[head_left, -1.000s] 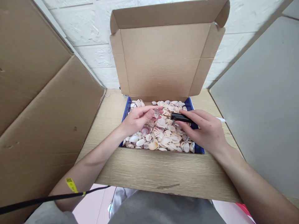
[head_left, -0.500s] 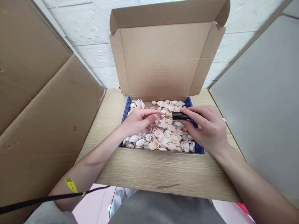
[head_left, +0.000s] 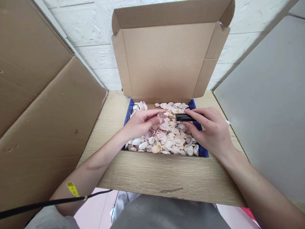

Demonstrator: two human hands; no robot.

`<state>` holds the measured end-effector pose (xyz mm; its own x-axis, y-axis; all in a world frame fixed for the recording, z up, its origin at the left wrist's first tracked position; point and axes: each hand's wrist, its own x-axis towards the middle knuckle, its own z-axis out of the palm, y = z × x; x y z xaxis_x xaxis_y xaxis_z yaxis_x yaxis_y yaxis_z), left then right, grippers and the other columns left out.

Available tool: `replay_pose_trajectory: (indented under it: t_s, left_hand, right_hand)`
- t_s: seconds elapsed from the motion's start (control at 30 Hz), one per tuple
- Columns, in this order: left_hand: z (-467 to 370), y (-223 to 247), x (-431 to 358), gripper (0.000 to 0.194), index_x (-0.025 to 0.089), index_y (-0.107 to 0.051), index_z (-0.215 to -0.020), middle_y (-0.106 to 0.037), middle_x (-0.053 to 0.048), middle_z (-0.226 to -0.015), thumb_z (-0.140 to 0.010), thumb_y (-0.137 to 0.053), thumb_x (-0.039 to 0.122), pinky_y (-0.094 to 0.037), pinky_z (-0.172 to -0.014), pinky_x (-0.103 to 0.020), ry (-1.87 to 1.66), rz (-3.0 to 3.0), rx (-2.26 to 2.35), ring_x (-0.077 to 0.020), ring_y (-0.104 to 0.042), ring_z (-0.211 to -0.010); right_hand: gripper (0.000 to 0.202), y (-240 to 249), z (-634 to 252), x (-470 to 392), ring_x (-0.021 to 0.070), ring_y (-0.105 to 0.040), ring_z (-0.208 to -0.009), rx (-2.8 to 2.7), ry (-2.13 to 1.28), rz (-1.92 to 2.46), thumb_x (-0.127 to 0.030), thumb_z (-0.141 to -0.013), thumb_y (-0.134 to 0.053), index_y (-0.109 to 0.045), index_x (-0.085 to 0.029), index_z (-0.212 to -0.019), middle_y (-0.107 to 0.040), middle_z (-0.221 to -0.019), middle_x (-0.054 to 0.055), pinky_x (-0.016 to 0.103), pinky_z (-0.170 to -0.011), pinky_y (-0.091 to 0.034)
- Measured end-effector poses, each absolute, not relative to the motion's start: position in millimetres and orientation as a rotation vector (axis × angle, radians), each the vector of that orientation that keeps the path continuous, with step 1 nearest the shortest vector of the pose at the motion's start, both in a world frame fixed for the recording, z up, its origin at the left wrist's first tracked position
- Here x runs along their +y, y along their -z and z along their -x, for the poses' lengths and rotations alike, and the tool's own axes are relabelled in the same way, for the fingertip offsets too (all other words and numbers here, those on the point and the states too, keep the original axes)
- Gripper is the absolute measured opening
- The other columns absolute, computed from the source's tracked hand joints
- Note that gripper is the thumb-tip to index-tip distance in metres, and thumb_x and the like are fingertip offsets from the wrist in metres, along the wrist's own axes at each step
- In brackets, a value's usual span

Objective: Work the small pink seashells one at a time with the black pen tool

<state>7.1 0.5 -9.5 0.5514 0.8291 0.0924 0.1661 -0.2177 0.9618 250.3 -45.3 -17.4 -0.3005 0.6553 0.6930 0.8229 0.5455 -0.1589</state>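
My left hand (head_left: 141,122) pinches a small pinkish shell (head_left: 160,117) between thumb and fingers, above the box of shells. My right hand (head_left: 209,128) grips a black pen-like tool (head_left: 184,117) with a thin brass-coloured tip. The tip points left at the held shell; whether the two touch is too small to tell. Beneath both hands lie many white, pink and cream shells (head_left: 170,143) in an open cardboard box with blue inner sides (head_left: 203,152).
The box's raised lid (head_left: 164,60) stands against a white brick wall (head_left: 92,35). Cardboard (head_left: 47,117) rises on the left, a grey panel (head_left: 267,95) on the right. A black cable (head_left: 59,201) with a yellow tag crosses my left forearm. The wooden table's front edge (head_left: 171,194) is nearest me.
The shell in my left hand is turned, showing a rounder side. The black tool has shifted very slightly up and its tip sits a little farther from the shell.
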Motion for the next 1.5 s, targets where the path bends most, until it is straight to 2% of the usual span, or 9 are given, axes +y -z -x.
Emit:
replay_pose_trajectory:
  t_s: [0.2,0.43,0.63,0.77,0.9,1.03,1.3,1.4,1.5]
  left_hand:
    - [-8.0,6.5,-1.2,0.039,0.015,-0.066,-0.121,-0.071,-0.011,-0.114,-0.087,-0.061,0.035,-0.059,-0.072,-0.029,-0.767,-1.673,0.862,-0.0200,-0.070,-0.089]
    - [-8.4,7.0,-1.7,0.034,0.015,-0.069,-0.115,-0.072,-0.010,-0.113,-0.085,-0.064,0.031,-0.059,-0.075,-0.030,-0.779,-1.650,0.856,-0.0213,-0.070,-0.092]
    - [-9.4,6.0,-3.1,0.034,0.015,-0.071,-0.110,-0.074,-0.008,-0.099,-0.082,-0.067,0.032,-0.059,-0.068,-0.027,-0.765,-1.628,0.874,-0.0180,-0.069,-0.081]
    - [-8.7,6.3,-3.0,0.033,0.013,-0.071,-0.107,-0.072,-0.006,-0.090,-0.082,-0.067,0.034,-0.056,-0.061,-0.024,-0.739,-1.642,0.862,-0.0142,-0.066,-0.070]
    - [-7.9,7.5,-2.2,0.032,0.013,-0.071,-0.102,-0.069,-0.005,-0.083,-0.083,-0.066,0.037,-0.053,-0.056,-0.023,-0.714,-1.675,0.825,-0.0134,-0.063,-0.067]
    - [-8.0,8.5,-1.4,0.033,0.012,-0.071,-0.104,-0.069,-0.006,-0.081,-0.082,-0.067,0.037,-0.054,-0.060,-0.026,-0.704,-1.679,0.815,-0.0153,-0.064,-0.069]
    - [-7.8,5.8,-1.2,0.029,0.012,-0.071,-0.099,-0.069,-0.006,-0.085,-0.084,-0.065,0.037,-0.054,-0.066,-0.025,-0.653,-1.721,0.771,-0.0151,-0.065,-0.074]
    - [-7.9,6.1,-1.5,0.030,0.011,-0.070,-0.100,-0.069,-0.006,-0.086,-0.084,-0.064,0.036,-0.055,-0.068,-0.027,-0.649,-1.724,0.787,-0.0161,-0.065,-0.076]
    - [-8.2,6.1,-2.1,0.031,0.010,-0.070,-0.102,-0.070,-0.007,-0.085,-0.083,-0.065,0.035,-0.056,-0.067,-0.027,-0.686,-1.711,0.803,-0.0161,-0.066,-0.075]
  right_hand:
    - [0.028,18.1,-250.4,-45.5,0.0227,-0.064,-0.082,-2.030,0.287,1.187,-0.027,-0.085,-0.064,-0.064,-0.024,-0.113,-0.069,-0.095,0.008,0.039,-0.072,-0.053]
    - [0.035,16.8,-248.2,-46.1,0.0225,-0.064,-0.081,-2.026,0.301,1.200,-0.027,-0.084,-0.066,-0.060,-0.026,-0.119,-0.070,-0.095,0.006,0.038,-0.071,-0.053]
    - [0.031,15.5,-247.7,-46.3,0.0237,-0.065,-0.083,-2.026,0.303,1.197,-0.028,-0.084,-0.066,-0.060,-0.026,-0.115,-0.071,-0.094,0.006,0.039,-0.072,-0.053]
    - [0.030,13.9,-249.2,-46.6,0.0235,-0.066,-0.083,-2.041,0.341,1.182,-0.026,-0.085,-0.064,-0.059,-0.025,-0.115,-0.071,-0.095,0.006,0.038,-0.072,-0.051]
    - [0.024,11.5,-249.4,-47.4,0.0224,-0.066,-0.084,-2.023,0.417,1.134,-0.023,-0.085,-0.064,-0.060,-0.025,-0.109,-0.071,-0.094,0.005,0.037,-0.072,-0.050]
    - [0.020,11.5,-249.3,-47.8,0.0228,-0.065,-0.088,-1.998,0.411,1.155,-0.023,-0.085,-0.065,-0.061,-0.027,-0.104,-0.072,-0.095,0.004,0.038,-0.076,-0.049]
    - [0.031,13.3,-250.7,-46.7,0.0252,-0.062,-0.094,-2.012,0.428,1.101,-0.026,-0.083,-0.067,-0.059,-0.027,-0.114,-0.070,-0.101,0.007,0.042,-0.082,-0.052]
    - [0.029,13.9,-250.9,-45.3,0.0250,-0.063,-0.090,-2.045,0.365,1.156,-0.031,-0.085,-0.066,-0.060,-0.024,-0.112,-0.070,-0.100,0.009,0.041,-0.080,-0.053]
    - [0.026,15.7,-251.4,-45.2,0.0233,-0.065,-0.081,-2.079,0.300,1.212,-0.034,-0.086,-0.063,-0.063,-0.020,-0.108,-0.071,-0.092,0.008,0.037,-0.070,-0.053]
